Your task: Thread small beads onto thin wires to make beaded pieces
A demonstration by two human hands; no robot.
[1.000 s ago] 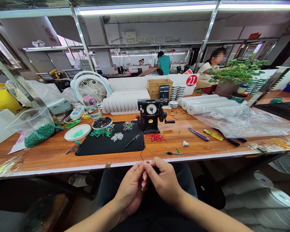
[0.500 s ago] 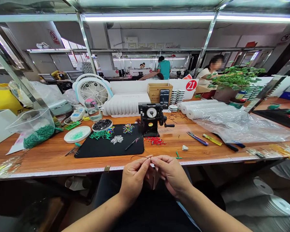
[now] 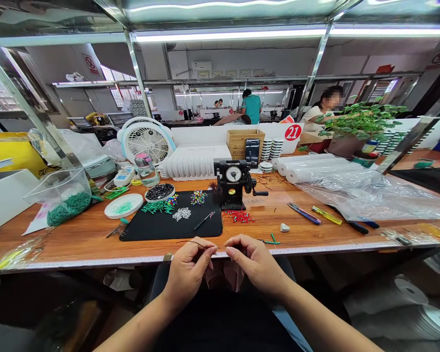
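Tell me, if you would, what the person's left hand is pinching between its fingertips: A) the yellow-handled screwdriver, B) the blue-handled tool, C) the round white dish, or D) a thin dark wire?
D: the left hand pinches a thin dark wire, which runs out sideways from its fingertips.

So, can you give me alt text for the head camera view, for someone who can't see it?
The person's left hand pinches a thin dark wire just over the edge of a wooden bench, with the right hand close beside it. Behind them are a black mat with small coloured pieces on it and a black hand-cranked machine with a dial.
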